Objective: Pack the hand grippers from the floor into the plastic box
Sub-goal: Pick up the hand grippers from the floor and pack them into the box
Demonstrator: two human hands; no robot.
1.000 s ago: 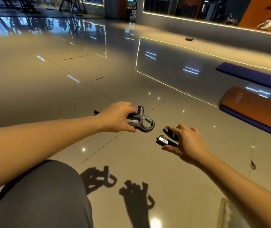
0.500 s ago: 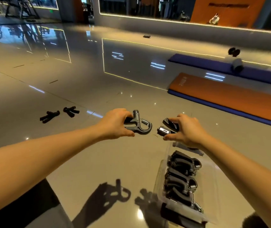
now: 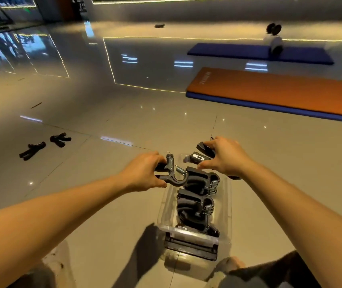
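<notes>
Head view: a gripper in each hand, held over the far end of the plastic box (image 3: 167, 206).
Far left, I see two loose grippers (image 3: 33, 150) on the tiled floor, just beside each other and well apart from the box. My left hand (image 3: 145, 172) curls round the handles of a grey gripper (image 3: 173, 175), spring end at the box's left rim. Packed grippers (image 3: 197, 204) fill the box, which sits on the floor between my arms. My right hand (image 3: 227, 159) pinches a black gripper (image 3: 199, 156). An orange mat (image 3: 280, 90) lies beyond.
</notes>
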